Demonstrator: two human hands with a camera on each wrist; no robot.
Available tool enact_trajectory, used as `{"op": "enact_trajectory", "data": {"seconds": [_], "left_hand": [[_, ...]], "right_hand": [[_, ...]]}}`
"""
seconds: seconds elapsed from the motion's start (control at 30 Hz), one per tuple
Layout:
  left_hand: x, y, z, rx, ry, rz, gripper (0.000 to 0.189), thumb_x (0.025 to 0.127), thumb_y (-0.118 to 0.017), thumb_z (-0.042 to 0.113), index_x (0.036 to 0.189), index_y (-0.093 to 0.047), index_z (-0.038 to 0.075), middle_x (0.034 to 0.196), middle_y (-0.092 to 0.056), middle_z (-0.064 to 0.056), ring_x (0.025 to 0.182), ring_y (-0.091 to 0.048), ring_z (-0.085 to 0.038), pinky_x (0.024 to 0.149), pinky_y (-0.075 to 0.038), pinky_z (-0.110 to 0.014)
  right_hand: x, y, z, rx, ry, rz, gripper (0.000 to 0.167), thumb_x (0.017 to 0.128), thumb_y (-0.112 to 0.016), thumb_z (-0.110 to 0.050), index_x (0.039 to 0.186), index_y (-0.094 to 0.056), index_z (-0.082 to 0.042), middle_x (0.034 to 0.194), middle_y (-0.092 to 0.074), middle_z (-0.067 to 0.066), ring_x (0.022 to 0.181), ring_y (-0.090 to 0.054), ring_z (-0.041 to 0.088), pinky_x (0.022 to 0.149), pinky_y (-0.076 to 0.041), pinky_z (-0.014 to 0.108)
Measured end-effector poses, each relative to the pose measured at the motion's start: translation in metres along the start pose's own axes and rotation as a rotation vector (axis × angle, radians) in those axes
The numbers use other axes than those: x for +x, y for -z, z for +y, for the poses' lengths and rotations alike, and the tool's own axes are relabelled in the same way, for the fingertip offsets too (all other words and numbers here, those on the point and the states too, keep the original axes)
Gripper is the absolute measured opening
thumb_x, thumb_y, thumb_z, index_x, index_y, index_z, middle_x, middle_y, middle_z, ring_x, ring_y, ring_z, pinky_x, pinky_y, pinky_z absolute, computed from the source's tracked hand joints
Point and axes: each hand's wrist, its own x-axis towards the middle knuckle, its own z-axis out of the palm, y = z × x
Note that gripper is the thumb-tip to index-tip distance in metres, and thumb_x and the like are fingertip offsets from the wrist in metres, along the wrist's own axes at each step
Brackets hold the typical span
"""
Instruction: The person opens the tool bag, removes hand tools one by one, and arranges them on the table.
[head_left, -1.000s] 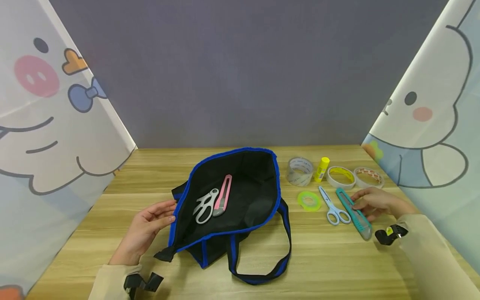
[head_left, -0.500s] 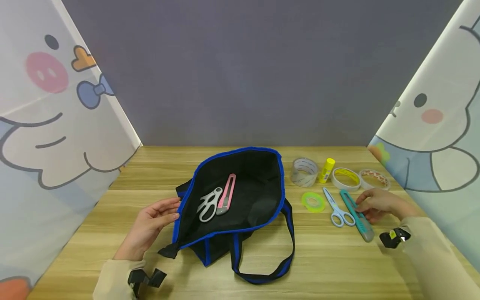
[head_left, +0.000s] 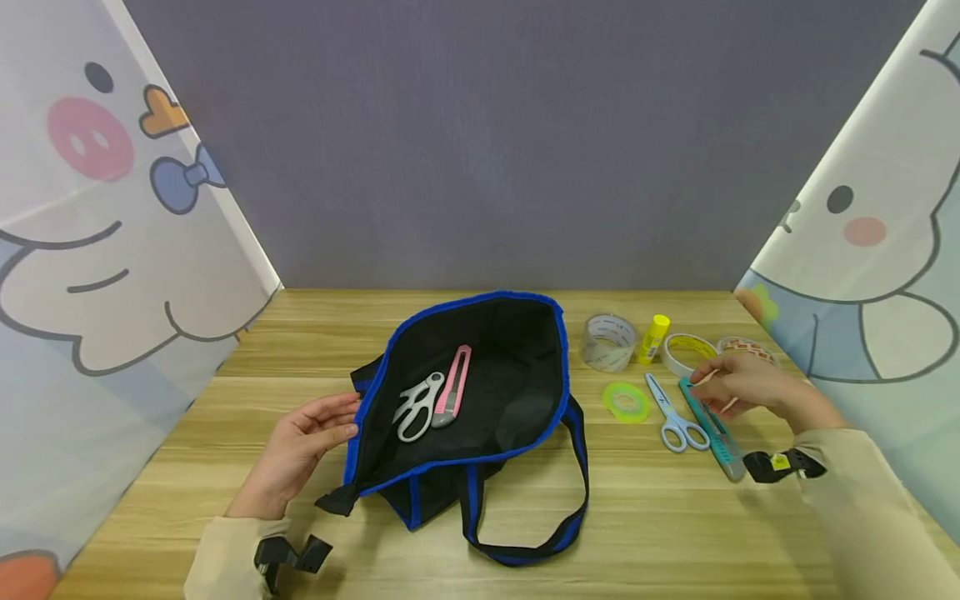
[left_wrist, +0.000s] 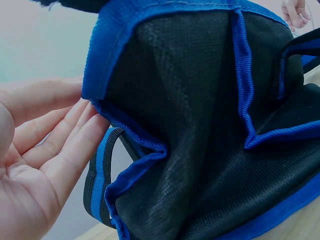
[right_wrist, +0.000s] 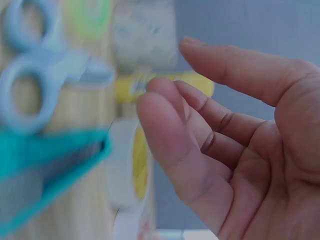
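Note:
A black bag (head_left: 528, 350) with blue edging lies with its mouth facing me. My left hand (head_left: 288, 458) pinches its left rim between thumb and fingers, also visible in the left wrist view. Inside the bag are a pink utility knife (head_left: 452, 387) and white-handled scissors (head_left: 420, 408). On the right, my right hand (head_left: 742, 387) hovers over the far end of a teal utility knife (head_left: 726, 454), its fingers loosely bent. In the right wrist view, a gap shows between thumb and fingers (right_wrist: 165, 125), and they hold nothing. Light-blue scissors (head_left: 677, 429) lie just left of the teal knife.
Behind the scissors stand a clear tape roll (head_left: 609, 342), a yellow glue stick (head_left: 653, 338) and a white tape roll (head_left: 678, 367). Another roll (head_left: 750, 346) is partly hidden by my right hand. A green tape roll (head_left: 626, 402) lies nearer. The bag's strap (head_left: 525, 554) loops forward.
My right hand has shifted left and away from me along the teal utility knife, which stays on the table. My left hand keeps its hold on the bag's rim.

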Motion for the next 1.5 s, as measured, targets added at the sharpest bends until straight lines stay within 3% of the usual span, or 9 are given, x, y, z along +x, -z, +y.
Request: {"op": "enact_trajectory", "data": {"seconds": [0.2,0.43,0.7,0.97,1.13,1.3,1.5], "left_hand": [[0.001,0.001,-0.001,0.010,0.006,0.000,0.047,0.091,-0.053,-0.022,0.127,-0.067,0.005,0.116,-0.070,0.001,0.105,-0.066,-0.011,0.089,-0.055,-0.024],[0.004,-0.001,-0.001,0.011,0.033,0.008,0.045,0.091,-0.055,-0.020,0.127,-0.066,0.003,0.115,-0.070,0.002,0.105,-0.066,-0.010,0.089,-0.055,-0.024],[0.001,0.000,-0.001,0.010,0.043,0.010,0.046,0.092,-0.054,-0.020,0.127,-0.067,0.005,0.115,-0.071,0.002,0.104,-0.067,-0.010,0.087,-0.055,-0.024],[0.000,0.001,-0.002,0.007,0.034,0.007,0.047,0.092,-0.053,-0.020,0.128,-0.067,0.006,0.115,-0.071,0.002,0.105,-0.067,-0.010,0.088,-0.055,-0.024],[0.001,0.000,-0.003,0.000,0.028,0.018,0.047,0.091,-0.053,-0.021,0.126,-0.068,0.007,0.115,-0.071,0.001,0.105,-0.067,-0.011,0.088,-0.055,-0.024],[-0.002,0.000,-0.002,0.024,0.049,0.018,0.046,0.092,-0.053,-0.020,0.128,-0.067,0.005,0.115,-0.071,0.002,0.104,-0.067,-0.010,0.087,-0.055,-0.023],[0.001,0.002,0.000,0.033,0.052,0.015,0.045,0.093,-0.053,-0.019,0.129,-0.066,0.004,0.115,-0.071,0.001,0.104,-0.067,-0.011,0.087,-0.055,-0.023]], "right_hand": [[0.008,-0.014,-0.037,0.016,0.072,-0.014,0.047,0.096,-0.067,-0.019,0.126,-0.051,0.013,0.087,-0.063,0.013,0.075,-0.064,0.025,0.067,-0.060,0.042],[0.023,-0.032,-0.077,0.020,0.169,-0.043,0.037,0.095,-0.067,-0.012,0.121,-0.055,0.011,0.082,-0.063,0.011,0.072,-0.065,0.028,0.065,-0.061,0.042],[0.059,-0.065,-0.114,0.089,0.249,-0.073,0.037,0.094,-0.068,-0.013,0.121,-0.058,0.011,0.085,-0.067,0.015,0.073,-0.067,0.031,0.067,-0.062,0.044],[0.095,-0.105,-0.160,0.176,0.269,-0.142,0.031,0.096,-0.066,-0.010,0.121,-0.060,0.008,0.086,-0.068,0.017,0.063,-0.068,0.020,0.063,-0.062,0.038],[0.106,-0.119,-0.180,0.163,0.299,-0.151,0.031,0.096,-0.066,-0.009,0.121,-0.063,0.008,0.095,-0.069,0.025,0.070,-0.071,0.023,0.072,-0.061,0.044],[0.112,-0.136,-0.193,0.157,0.269,-0.181,0.030,0.095,-0.068,-0.010,0.119,-0.065,0.007,0.096,-0.070,0.025,0.073,-0.072,0.023,0.082,-0.058,0.051],[0.131,-0.151,-0.205,0.151,0.220,-0.173,0.027,0.094,-0.068,-0.011,0.116,-0.068,0.006,0.094,-0.070,0.026,0.070,-0.072,0.023,0.078,-0.060,0.046]]}}
